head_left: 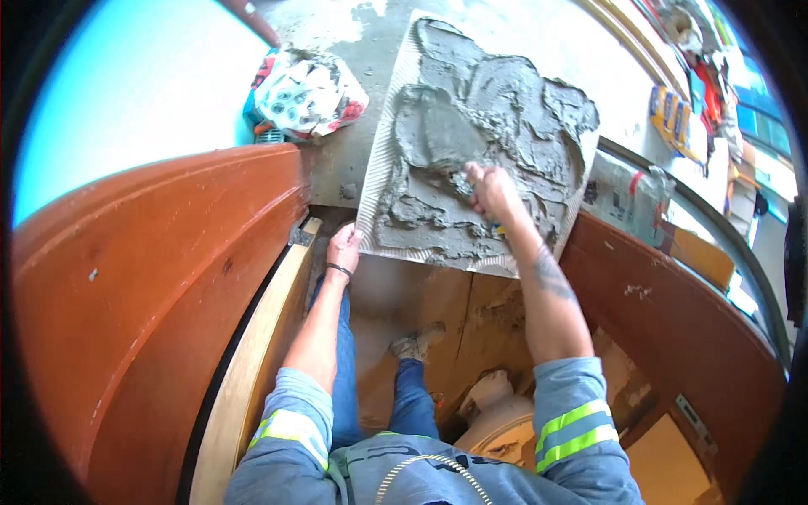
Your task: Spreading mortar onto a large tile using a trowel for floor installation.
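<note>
The right hand [491, 192] is closed in a fist around the handle of a trowel [444, 139]. The blade extends beyond the hand and to its left, lying flat in the mortar [522, 105] (blade and mortar are the same grey, so the exact outline of the blade cannot be told). The left hand [343, 247] is nearly closed, with its fingers bent over the near left corner of the tile [380, 156]; it has hold of that edge only. The tile lies to the right of the left hand and beneath the right hand, and extends well beyond both. Mortar covers most of its upper face in uneven ridges; a pale ribbed margin is bare along the side running away from the left hand. A dark band [339, 270] encircles the wrist just behind the left hand. Beyond the left hand and slightly to its left, a white bag [307, 97] with red and dark markings rests on the floor, apart from the tile. Left of the left hand stands a red-brown panel [160, 236]; a second panel [665, 290] of like colour stands to the right of the right hand. Beyond that panel, further right of the right hand, lie a clear-wrapped pack [627, 198] and a yellow-and-blue packet [675, 122]. Below the hands, between the forearms, a shoe [417, 342] is on the brown floor.
</note>
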Motion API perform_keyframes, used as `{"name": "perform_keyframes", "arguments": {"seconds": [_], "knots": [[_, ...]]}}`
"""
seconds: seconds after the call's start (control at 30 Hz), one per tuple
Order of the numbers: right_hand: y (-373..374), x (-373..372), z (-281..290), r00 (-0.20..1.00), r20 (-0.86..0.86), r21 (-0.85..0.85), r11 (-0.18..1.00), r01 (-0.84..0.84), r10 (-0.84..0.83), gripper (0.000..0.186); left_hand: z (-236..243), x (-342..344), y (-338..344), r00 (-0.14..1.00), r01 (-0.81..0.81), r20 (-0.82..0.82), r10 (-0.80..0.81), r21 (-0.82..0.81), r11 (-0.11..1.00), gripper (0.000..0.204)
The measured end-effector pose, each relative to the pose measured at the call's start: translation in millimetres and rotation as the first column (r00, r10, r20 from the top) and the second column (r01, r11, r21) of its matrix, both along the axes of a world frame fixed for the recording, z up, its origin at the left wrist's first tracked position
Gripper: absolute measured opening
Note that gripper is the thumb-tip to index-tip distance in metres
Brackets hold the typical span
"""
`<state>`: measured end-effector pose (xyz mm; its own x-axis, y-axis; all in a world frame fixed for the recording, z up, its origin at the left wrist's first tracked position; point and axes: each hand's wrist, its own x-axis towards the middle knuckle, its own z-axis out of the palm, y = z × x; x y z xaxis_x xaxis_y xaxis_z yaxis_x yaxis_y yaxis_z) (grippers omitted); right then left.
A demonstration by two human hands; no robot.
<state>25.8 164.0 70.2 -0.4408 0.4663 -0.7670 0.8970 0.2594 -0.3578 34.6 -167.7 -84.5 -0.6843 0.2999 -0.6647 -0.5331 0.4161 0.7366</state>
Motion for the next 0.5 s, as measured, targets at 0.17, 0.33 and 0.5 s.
{"name": "perform_keyframes", "arguments": {"seconds": [0.17,0.33,0.5], "knots": [[-36.5,129.6,41.4,0.902,-0.104,-0.332,0.870,0.365,-0.418,0.046,8.9,-10.6,11.7,0.984,-0.018,0.178,0.006,0.069,0.997,0.025],[-57.0,330.9,-12.6,0.627,-0.224,-0.278,0.666,0.693,-0.746,0.042,26.0,46.3,93.9,0.951,-0.016,0.306,0.030,-0.050,0.999,0.039],[-52.9,372.5,-95.8,0.509,-0.271,-0.381,0.576,0.723,-0.817,0.038,-18.6,87.8,111.3,0.950,-0.007,0.312,-0.003,0.031,0.999,0.042]]}}
